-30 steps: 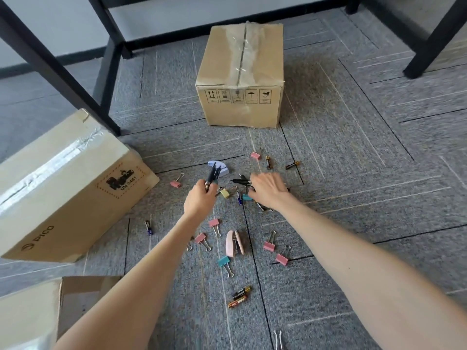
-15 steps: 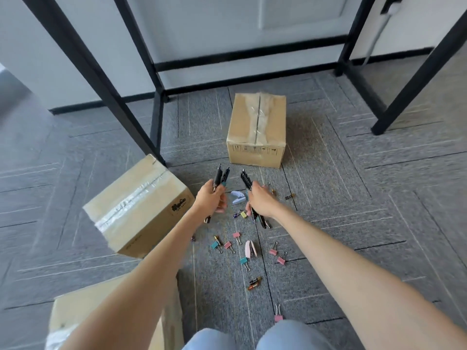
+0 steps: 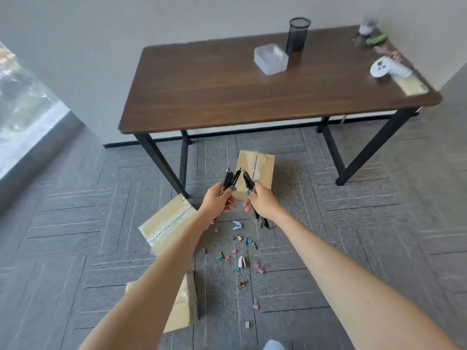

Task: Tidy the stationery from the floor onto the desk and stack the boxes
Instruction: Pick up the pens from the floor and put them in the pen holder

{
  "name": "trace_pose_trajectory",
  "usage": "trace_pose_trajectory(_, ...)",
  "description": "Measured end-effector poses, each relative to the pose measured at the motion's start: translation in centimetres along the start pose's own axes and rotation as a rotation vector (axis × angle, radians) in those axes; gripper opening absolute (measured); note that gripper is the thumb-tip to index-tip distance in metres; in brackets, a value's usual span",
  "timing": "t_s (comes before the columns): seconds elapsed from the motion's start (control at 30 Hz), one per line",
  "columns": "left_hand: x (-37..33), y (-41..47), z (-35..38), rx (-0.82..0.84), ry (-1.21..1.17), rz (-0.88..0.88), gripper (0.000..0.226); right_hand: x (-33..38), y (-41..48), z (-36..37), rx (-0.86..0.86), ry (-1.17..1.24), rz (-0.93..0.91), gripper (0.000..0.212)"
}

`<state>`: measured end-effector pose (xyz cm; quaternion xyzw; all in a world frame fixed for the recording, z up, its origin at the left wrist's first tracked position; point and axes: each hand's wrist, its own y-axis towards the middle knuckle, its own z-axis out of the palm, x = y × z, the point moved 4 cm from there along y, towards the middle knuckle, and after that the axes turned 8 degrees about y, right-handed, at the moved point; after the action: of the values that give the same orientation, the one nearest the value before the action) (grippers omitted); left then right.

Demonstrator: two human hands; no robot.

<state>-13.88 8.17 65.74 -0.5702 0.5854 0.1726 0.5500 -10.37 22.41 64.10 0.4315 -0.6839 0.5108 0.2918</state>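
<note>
Clutching black pens [image 3: 230, 180], both grips closed

Three cardboard boxes [image 3: 255, 173] are seen on the floor at mid-frame and lower left. Two bunches of black pens [image 3: 230, 179] are held at centre. Roughly fifteen binder clips [image 3: 256, 305] are scattered below. One mesh cup [image 3: 298, 34] is counted on the desk at upper right.
</note>
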Motion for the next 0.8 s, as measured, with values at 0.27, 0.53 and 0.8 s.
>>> trace_pose_trajectory(0.27, -12.2, -0.1, -3.6, 0.004, -0.013, 0.050, 0.017, 10.8, -0.2, -7.8, -0.106, -0.045, -0.063, 0.013)
trace_pose_trajectory(0.53, -20.1, 6.8, -8.7, 0.003, -0.035, 0.167, 0.011, 19.4, 5.6, -11.5, -0.181, 0.037, -0.114, 0.044)
trace_pose_trajectory(0.8, -25.3, 15.4, -9.2, 0.072, -0.075, 0.202, 0.016, 23.2, 14.3, -15.7, -0.271, 0.099, -0.156, 0.018)
